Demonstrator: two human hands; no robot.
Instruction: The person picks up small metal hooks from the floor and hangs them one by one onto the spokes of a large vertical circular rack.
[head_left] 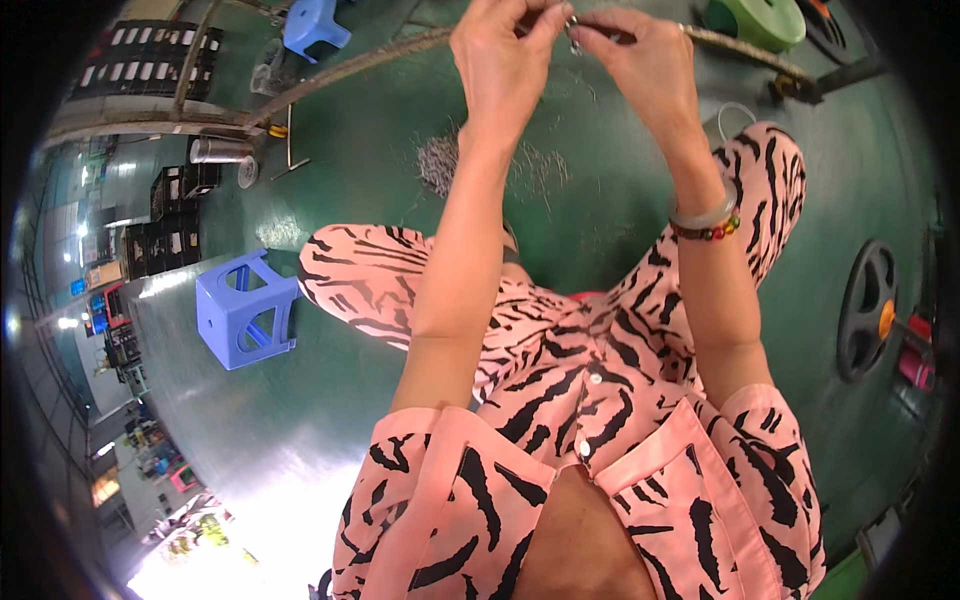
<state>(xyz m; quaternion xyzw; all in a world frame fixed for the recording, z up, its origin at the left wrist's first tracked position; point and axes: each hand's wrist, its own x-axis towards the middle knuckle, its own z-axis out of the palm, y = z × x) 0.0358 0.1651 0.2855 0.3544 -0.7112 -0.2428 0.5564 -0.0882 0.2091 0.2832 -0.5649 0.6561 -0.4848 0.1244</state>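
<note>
At the top edge both my arms reach forward, the fingertips almost meeting. My left hand [508,65] is closed in a pinch. Facing it, my right hand [645,65] is also closed, thumb against bent fingers. A small shiny dark metal piece [574,36] shows between the two thumbs; its kind is too small to tell. Fingers of both hands are partly hidden or cut off by the frame's edge. Behind the hands runs a long brownish bar [370,72]. Below them on the green floor lies a pile of thin grey scraps [437,163], with loose strands scattered beside it.
To my left stands a blue-purple plastic stool [245,308]; another blue stool [315,28] is at the far left. A green plastic stool [762,20] is at the far right. A black wheel [868,312] lies right of me. Black crates [150,58] are stacked far left.
</note>
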